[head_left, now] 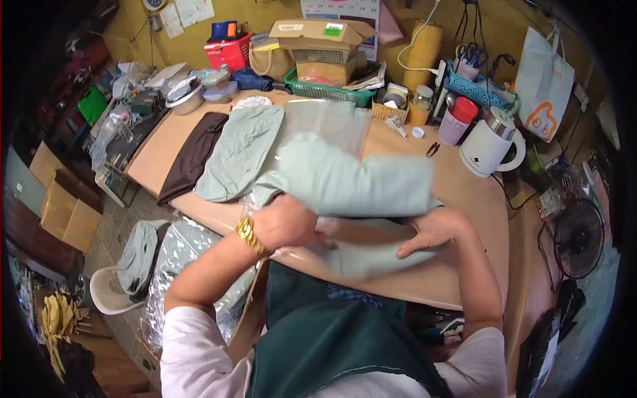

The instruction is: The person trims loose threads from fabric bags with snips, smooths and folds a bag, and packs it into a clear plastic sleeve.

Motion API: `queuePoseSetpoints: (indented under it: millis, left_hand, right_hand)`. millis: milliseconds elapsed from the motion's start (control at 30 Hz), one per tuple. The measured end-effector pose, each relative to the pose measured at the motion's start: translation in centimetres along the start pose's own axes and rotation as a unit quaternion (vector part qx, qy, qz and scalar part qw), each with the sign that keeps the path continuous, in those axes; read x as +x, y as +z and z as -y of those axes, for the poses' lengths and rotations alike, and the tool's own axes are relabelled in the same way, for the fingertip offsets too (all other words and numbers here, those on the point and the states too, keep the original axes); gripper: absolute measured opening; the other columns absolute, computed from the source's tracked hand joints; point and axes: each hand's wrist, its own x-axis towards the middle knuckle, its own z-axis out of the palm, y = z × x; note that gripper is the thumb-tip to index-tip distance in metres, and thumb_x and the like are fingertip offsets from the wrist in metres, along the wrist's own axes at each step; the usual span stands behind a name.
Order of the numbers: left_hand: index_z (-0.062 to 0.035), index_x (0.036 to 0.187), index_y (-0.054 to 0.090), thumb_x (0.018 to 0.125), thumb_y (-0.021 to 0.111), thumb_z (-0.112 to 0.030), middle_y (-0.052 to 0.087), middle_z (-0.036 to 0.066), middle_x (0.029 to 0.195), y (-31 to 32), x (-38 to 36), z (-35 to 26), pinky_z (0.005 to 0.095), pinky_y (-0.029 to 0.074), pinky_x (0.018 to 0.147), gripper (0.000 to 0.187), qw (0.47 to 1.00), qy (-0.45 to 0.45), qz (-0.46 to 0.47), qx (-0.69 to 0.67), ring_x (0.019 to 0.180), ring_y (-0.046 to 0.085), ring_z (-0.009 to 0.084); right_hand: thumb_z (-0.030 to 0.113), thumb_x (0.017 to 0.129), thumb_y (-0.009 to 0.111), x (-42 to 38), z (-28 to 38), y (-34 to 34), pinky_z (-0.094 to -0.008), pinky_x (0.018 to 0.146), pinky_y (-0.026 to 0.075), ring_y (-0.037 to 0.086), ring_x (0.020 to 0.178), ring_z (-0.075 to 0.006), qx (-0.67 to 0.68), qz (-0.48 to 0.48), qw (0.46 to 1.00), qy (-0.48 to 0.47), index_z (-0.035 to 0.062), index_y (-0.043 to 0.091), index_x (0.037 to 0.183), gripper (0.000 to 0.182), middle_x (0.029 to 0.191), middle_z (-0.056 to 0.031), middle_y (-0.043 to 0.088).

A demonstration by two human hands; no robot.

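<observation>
Dark green, an apron (332, 331) is nearest us. Past it, the right hand (441, 229) grips the pale green cloth (358, 182), thumb on its low flap, maybe to keep the layers together. The left hand (285, 222) curls by the other end; its fingers hide, so we can't tell if it grips. The cloth is over the tan table (474, 219). Beyond, another pale piece (242, 152) lies flat, perhaps to stay smooth. We can't read the white kettle's (488, 146) mark or the box's (312, 28) green label (334, 30); the calendar (342, 9) shows numbers.
</observation>
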Motion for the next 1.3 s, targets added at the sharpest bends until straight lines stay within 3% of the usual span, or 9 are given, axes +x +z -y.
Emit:
queuePoseSetpoints:
  millis: [33,67,167,333,433,600,833,1000,1300]
  left_hand:
    - [0.0050,0.113,0.058,0.079,0.072,-0.045,0.061,0.027,0.111,-1.5,-0.3,-1.4,0.0441,0.046,0.090,0.062,0.995,-0.066,0.072,0.005,0.110,0.058,0.0367]
    - [0.0034,0.112,0.058,0.081,0.071,-0.043,0.061,0.026,0.106,-1.0,-1.3,-1.8,0.0427,0.047,0.086,0.057,0.997,-0.028,-0.070,0.012,0.101,0.059,0.0377]
    - [-0.0009,0.111,0.055,0.083,0.069,-0.039,0.060,0.019,0.093,-1.6,-4.5,-4.4,0.0439,0.048,0.071,0.049,0.964,0.054,-0.253,0.058,0.079,0.059,0.0341]
    - [0.0000,0.116,0.058,0.087,0.064,-0.036,0.061,0.019,0.094,6.5,-2.5,-4.1,0.0449,0.046,0.074,0.046,0.993,-0.019,-0.117,0.010,0.087,0.060,0.0341]
    - [-0.0005,0.114,0.060,0.089,0.060,-0.030,0.062,0.018,0.093,13.2,-0.1,-2.5,0.0452,0.045,0.075,0.039,0.993,0.002,-0.109,0.047,0.087,0.060,0.0333]
    - [-0.0014,0.101,0.063,0.090,0.056,-0.022,0.063,0.019,0.090,14.3,2.0,-3.6,0.0435,0.044,0.077,0.024,0.944,0.036,-0.317,0.089,0.088,0.060,0.0334]
    - [0.0029,0.109,0.059,0.090,0.056,-0.018,0.064,0.022,0.102,8.3,0.3,-4.5,0.0558,0.040,0.093,0.029,0.988,-0.096,-0.022,-0.121,0.102,0.061,0.0360]
    - [0.0079,0.132,0.047,0.087,0.055,-0.013,0.056,0.029,0.125,9.9,-0.8,-6.5,0.0441,0.039,0.105,0.050,0.985,0.090,-0.125,0.073,0.122,0.052,0.0352]
    - [0.0133,0.125,0.049,0.084,0.052,-0.009,0.063,0.032,0.087,15.2,6.2,-3.8,0.0434,0.052,0.075,0.047,0.993,0.028,-0.090,-0.073,0.081,0.065,0.0394]
  right_hand:
    - [0.038,0.070,0.080,-0.1,1.1,-1.6,-0.0476,0.093,0.044,0.054,0.110,-0.0446,0.034,0.147,0.988,0.033,-0.0031,0.052,0.126,0.075,0.118,-0.0269,0.059]
    - [0.038,0.070,0.080,-0.6,2.0,-2.3,-0.0476,0.093,0.044,0.054,0.110,-0.0446,0.033,0.145,0.988,0.035,-0.0031,0.052,0.126,0.075,0.118,-0.0269,0.059]
    - [0.044,0.066,0.081,-4.1,5.2,-2.2,-0.0476,0.082,0.047,0.058,0.099,-0.0436,-0.058,-0.235,0.968,0.062,-0.0008,0.061,0.106,0.063,0.103,-0.0242,0.063]
    - [0.036,0.070,0.081,-4.4,3.8,3.2,-0.0457,0.089,0.045,0.057,0.102,-0.0422,0.003,-0.063,0.984,0.165,0.0004,0.057,0.120,0.066,0.114,-0.0227,0.061]
    - [0.034,0.077,0.074,-1.8,2.7,11.1,-0.0504,0.094,0.043,0.057,0.107,-0.0367,-0.003,-0.131,0.991,0.032,0.0005,0.059,0.118,0.055,0.110,-0.0206,0.062]
    - [0.031,0.080,0.071,0.3,4.3,16.7,-0.0541,0.108,0.029,0.044,0.127,-0.0353,-0.031,-0.157,0.987,-0.021,-0.0029,0.052,0.126,0.060,0.130,-0.0219,0.051]
    - [0.038,0.080,0.068,0.8,5.1,16.9,-0.0596,0.110,0.020,0.030,0.135,-0.0414,0.060,-0.066,0.995,0.051,0.0004,0.051,0.131,0.066,0.140,-0.0210,0.040]
    - [0.041,0.081,0.066,0.3,5.0,16.8,-0.0695,0.108,0.010,0.020,0.139,-0.0467,-0.014,-0.112,0.991,0.068,0.0052,0.049,0.136,0.068,0.147,-0.0233,0.030]
    - [0.045,0.085,0.060,0.2,4.5,17.5,-0.0712,0.108,0.002,0.007,0.144,-0.0459,0.010,-0.051,0.995,0.081,0.0042,0.032,0.148,0.080,0.156,-0.0221,0.017]
